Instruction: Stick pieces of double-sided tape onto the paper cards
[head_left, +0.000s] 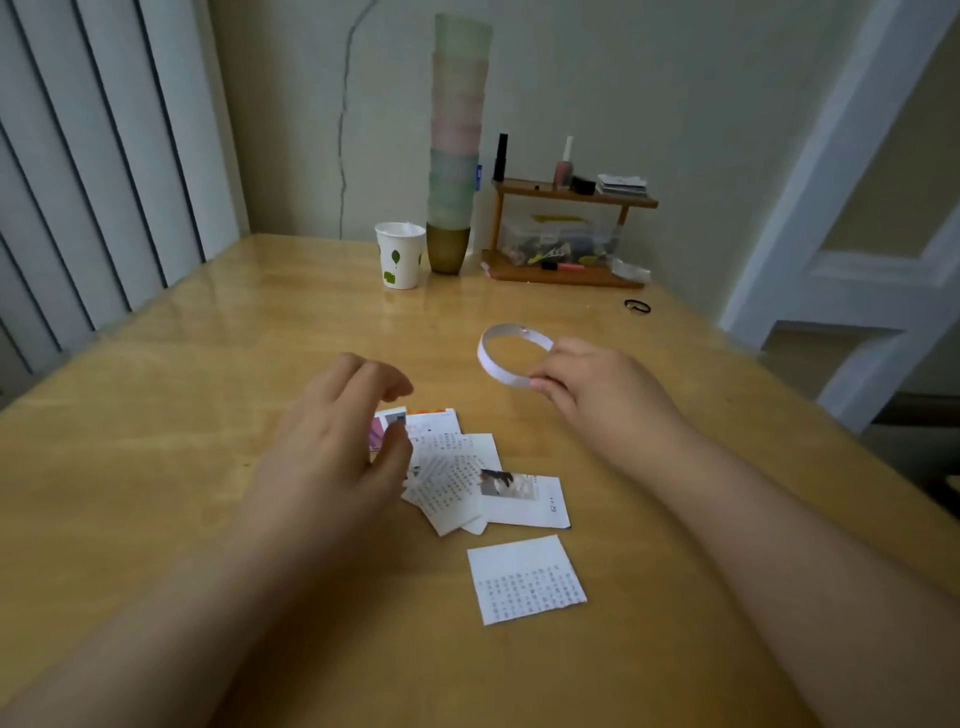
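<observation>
Several printed paper cards (462, 473) lie in a loose overlapping heap on the wooden table (156, 467). One more card (525, 579) lies apart, nearer to me. My right hand (597, 387) pinches a thin white ring of double-sided tape (493, 364) and holds it above the table, beyond the heap. My left hand (337, 431) hovers over the left side of the heap with fingers loosely curled, holding nothing; it hides part of the cards.
At the back stand a white paper cup (399, 255), a tall stack of coloured cups (454, 145) and a small wooden shelf (569, 234) with bottles and a clear box. A black hair tie (637, 306) lies right of centre. The table's right edge drops near a white door frame.
</observation>
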